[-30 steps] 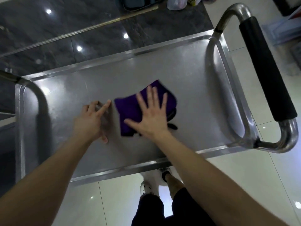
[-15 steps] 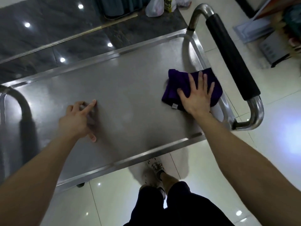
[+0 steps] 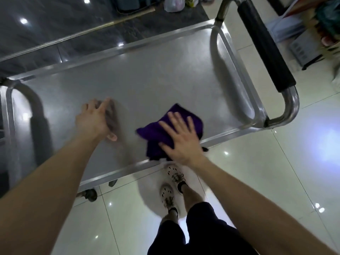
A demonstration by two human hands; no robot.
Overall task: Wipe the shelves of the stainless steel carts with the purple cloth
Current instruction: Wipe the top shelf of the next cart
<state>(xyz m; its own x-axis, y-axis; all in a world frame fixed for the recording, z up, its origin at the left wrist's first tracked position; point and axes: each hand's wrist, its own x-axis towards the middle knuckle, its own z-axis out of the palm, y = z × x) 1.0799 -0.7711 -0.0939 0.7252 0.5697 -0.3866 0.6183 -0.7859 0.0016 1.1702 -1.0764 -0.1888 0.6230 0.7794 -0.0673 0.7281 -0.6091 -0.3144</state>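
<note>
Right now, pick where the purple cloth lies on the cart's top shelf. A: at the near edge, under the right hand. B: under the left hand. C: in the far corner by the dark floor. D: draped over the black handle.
A: the right hand presses flat on the purple cloth beside the top shelf's near rim; the left hand rests on bare steel.

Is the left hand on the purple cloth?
No, the left hand rests bare on the steel shelf, while the right hand presses the cloth.
</note>
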